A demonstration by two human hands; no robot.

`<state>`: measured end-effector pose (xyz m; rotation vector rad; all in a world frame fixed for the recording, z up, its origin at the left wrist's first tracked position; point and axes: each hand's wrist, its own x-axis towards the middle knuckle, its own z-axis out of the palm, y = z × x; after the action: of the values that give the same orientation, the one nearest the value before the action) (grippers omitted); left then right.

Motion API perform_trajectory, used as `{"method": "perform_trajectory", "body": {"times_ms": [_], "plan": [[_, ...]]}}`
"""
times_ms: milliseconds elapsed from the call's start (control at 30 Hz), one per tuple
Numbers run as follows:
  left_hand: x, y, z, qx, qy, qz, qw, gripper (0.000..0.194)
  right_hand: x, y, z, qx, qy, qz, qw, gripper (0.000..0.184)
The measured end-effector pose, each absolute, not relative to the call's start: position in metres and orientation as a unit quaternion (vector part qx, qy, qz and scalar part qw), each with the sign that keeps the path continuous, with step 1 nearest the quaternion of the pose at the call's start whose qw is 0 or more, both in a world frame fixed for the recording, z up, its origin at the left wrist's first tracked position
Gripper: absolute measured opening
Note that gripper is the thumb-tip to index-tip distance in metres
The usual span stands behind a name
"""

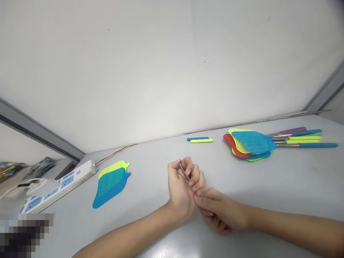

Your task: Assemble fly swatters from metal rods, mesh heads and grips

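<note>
My left hand (182, 182) is curled into a fist around a thin metal rod (184, 172), whose shiny end sticks out between the fingers. My right hand (220, 211) touches the left from below, with thumb and fingers pinched at the rod's lower end; most of the rod is hidden inside the hands. Both hands hover just above the grey table (161, 154), near its middle front.
Two loose swatter heads, yellow-green and blue (111, 182), lie left. A pile of finished fly swatters (252, 143) with coloured handles lies at back right. Two short handle sleeves, blue and yellow (200, 139), lie behind. A white power strip (59, 186) sits at the left edge.
</note>
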<state>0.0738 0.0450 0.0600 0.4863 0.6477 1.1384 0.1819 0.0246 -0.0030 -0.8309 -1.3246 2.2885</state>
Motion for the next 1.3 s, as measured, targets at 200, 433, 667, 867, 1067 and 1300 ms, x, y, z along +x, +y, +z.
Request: {"method": "perform_trajectory", "body": {"times_ms": [200, 433, 667, 867, 1067, 1300], "plan": [[0.074, 0.049, 0.06, 0.226, 0.305, 0.511, 0.771, 0.034, 0.182, 0.027, -0.004, -0.282, -0.466, 0.815, 0.196, 0.05], [0.072, 0.051, 0.059, 0.24, 0.31, 0.509, 0.766, 0.034, 0.181, 0.027, -0.003, -0.283, -0.458, 0.819, 0.2, 0.05], [0.069, 0.052, 0.059, 0.282, 0.322, 0.509, 0.747, 0.032, 0.18, 0.028, -0.004, -0.268, -0.465, 0.819, 0.204, 0.052], [0.047, 0.056, 0.057, 0.421, 0.389, 0.484, 0.661, 0.027, 0.182, 0.029, 0.0, -0.279, -0.465, 0.821, 0.18, 0.046], [-0.002, 0.066, 0.057, 0.506, 0.492, 0.426, 0.566, 0.023, 0.183, 0.03, 0.004, -0.3, -0.44, 0.83, 0.164, 0.039], [-0.105, 0.073, 0.05, 0.541, 0.672, 0.336, 0.377, 0.031, 0.183, 0.036, 0.003, -0.29, -0.388, 0.859, 0.166, 0.038]]}}
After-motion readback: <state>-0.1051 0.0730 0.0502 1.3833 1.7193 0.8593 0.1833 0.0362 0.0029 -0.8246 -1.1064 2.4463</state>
